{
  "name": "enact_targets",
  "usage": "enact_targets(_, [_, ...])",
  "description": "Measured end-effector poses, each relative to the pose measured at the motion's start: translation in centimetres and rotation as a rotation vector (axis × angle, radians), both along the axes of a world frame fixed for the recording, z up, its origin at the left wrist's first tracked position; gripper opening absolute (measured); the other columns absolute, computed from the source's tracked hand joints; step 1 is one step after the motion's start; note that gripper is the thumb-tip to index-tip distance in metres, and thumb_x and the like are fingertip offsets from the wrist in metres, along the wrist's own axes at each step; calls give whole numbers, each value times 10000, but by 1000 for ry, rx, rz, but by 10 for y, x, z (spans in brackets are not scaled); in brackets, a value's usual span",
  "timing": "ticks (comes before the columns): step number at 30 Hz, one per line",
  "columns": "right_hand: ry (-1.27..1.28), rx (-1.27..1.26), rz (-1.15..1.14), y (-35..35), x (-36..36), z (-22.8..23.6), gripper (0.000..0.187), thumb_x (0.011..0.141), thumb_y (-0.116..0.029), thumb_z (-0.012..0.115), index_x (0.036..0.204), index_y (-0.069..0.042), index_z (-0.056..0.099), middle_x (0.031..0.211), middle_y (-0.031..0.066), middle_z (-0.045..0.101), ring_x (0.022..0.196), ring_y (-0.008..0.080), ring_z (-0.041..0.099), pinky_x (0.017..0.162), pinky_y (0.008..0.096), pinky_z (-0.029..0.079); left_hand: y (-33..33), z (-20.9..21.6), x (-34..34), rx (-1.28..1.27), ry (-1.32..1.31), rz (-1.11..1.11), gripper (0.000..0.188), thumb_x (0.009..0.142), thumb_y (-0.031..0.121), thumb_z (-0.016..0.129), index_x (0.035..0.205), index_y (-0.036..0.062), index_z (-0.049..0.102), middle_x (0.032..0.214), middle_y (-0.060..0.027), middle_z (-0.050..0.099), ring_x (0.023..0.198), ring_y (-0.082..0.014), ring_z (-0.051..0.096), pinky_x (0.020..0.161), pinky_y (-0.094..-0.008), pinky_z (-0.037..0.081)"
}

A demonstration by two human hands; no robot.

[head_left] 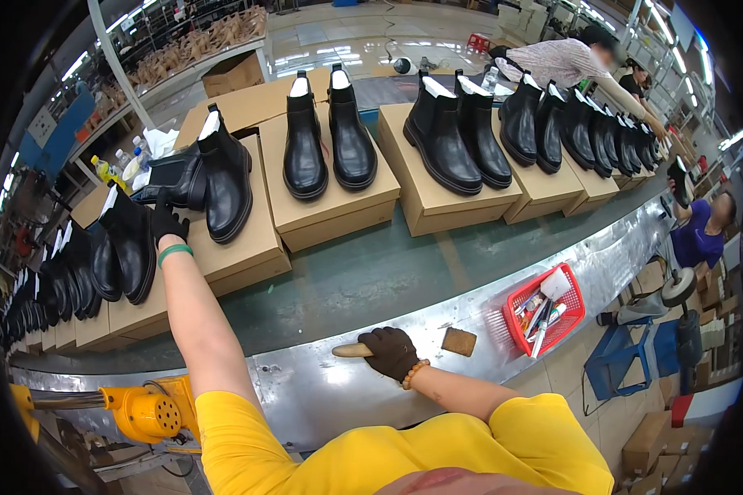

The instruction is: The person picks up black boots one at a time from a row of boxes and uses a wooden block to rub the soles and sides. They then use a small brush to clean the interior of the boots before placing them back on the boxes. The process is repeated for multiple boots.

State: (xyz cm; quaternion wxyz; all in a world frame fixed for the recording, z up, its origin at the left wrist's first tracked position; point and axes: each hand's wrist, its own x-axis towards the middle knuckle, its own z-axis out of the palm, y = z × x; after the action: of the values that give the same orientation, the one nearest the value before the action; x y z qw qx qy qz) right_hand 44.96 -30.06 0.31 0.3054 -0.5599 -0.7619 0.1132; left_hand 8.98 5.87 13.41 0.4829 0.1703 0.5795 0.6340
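Note:
My left hand, in a dark glove, reaches out between black ankle boots on the left. Its fingers look spread, next to a boot lying on its side and an upright boot; dark glove against dark leather hides any exact contact. Another boot stands just left of that hand. Over the metal ledge, my right hand, in a dark brown glove, is closed around a tan, wooden-looking handle that sticks out to the left. The handle's other end is hidden in the glove.
A brown rectangular pad and a red basket with tubes and tools lie right of my right hand. Boots line a green conveyor on cardboard boxes. Yellow machinery stands lower left. Co-workers are at the far right.

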Motion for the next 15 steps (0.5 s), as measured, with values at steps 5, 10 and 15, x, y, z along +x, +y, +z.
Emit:
enact_targets(5, [4, 29, 29, 5, -8, 3, 143, 725, -137, 607, 865, -110, 604, 701, 95, 595, 657, 289, 590, 610, 420, 465, 31, -30, -56, 84, 518, -109, 669, 771, 307, 746, 1337, 121, 442, 1303, -70, 523, 1091, -232, 562, 859, -374, 443])
enact_targets(10, [-18, -43, 20, 6, -8, 2, 190, 713, -161, 652, 898, -128, 627, 753, 98, 629, 705, 305, 610, 652, 421, 492, 41, -24, -50, 356, 489, 148, 662, 766, 211, 738, 1327, 47, 428, 1171, -121, 581, 976, -232, 596, 826, -350, 468])
enact_targets(15, [-16, 4, 22, 8, -11, -2, 178, 702, -155, 638, 876, -125, 618, 717, 93, 598, 659, 295, 588, 618, 426, 473, 13, 3, -62, 413, 1007, 41, 658, 722, 231, 755, 1264, -10, 471, 1104, -153, 604, 966, -238, 591, 829, -342, 464])
